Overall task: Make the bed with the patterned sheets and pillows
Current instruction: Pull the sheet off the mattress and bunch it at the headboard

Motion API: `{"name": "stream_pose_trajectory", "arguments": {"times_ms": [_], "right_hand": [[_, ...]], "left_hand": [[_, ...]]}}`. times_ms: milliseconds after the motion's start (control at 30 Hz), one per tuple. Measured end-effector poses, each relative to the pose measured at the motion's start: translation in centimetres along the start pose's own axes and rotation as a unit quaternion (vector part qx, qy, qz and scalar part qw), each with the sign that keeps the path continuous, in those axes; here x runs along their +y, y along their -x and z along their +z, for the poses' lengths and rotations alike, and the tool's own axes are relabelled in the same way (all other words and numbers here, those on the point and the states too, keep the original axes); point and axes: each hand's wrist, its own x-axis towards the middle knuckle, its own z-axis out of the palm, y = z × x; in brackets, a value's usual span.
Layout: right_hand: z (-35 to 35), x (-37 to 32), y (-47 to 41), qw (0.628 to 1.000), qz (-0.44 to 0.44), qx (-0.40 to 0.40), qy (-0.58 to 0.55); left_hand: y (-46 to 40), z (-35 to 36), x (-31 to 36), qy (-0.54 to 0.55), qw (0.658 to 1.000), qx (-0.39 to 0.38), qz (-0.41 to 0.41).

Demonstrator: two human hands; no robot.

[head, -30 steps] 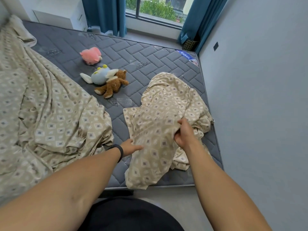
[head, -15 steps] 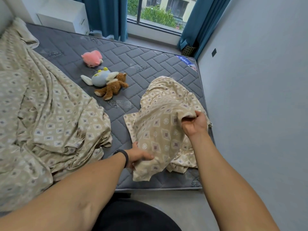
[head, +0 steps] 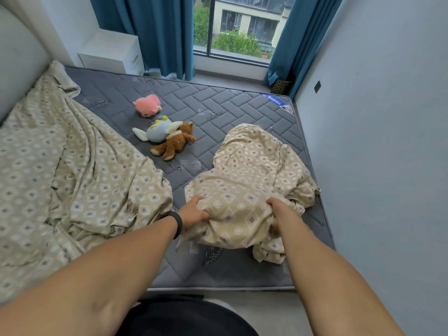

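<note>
A crumpled beige sheet with a diamond pattern (head: 252,170) is bunched on the near right part of the bare grey quilted mattress (head: 218,105). My left hand (head: 194,212) grips its near left edge, a black band on the wrist. My right hand (head: 278,209) grips the near right side of the same bundle, fingers buried in the folds. A larger piece of the same patterned bedding (head: 72,170) lies spread and wrinkled over the left half of the bed.
Three plush toys lie mid-mattress: a pink one (head: 146,105), a pale blue one (head: 157,130) and a brown bear (head: 175,144). A grey wall (head: 375,141) runs close along the bed's right side. Beyond the bed stand a white nightstand (head: 111,52) and blue curtains (head: 157,32).
My hands have gathered the right bundle tighter and drawn it further onto the mattress; its hanging end no longer drapes over the near edge. My left hand now grips rather than touches it.
</note>
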Motion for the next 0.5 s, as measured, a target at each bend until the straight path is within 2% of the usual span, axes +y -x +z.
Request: {"name": "stream_pose_trajectory", "arguments": {"times_ms": [67,200,267,333,500], "right_hand": [[1.8,0.1,5.6,0.997,0.019,-0.065,0.023],[4.7,-2.4,9.8,0.987,-0.063,-0.126,0.077],[6.7,-4.1,10.3,0.985,-0.107,-0.093,0.099],[8.3,-5.9,11.8,0.978,-0.158,-0.061,0.119],[12.7,-9.0,15.1,0.959,-0.25,-0.049,0.126]], "left_hand": [[0.4,-1.7,-0.5,0.007,1.0,0.023,0.003],[1.6,-5.7,-1.3,0.072,0.997,0.04,0.005],[2.4,-7.5,-1.1,0.117,0.992,0.045,0.01],[2.7,-8.9,-0.5,0.127,0.988,0.085,0.028],[3.1,-13.9,1.0,0.145,0.974,0.167,0.056]]}}
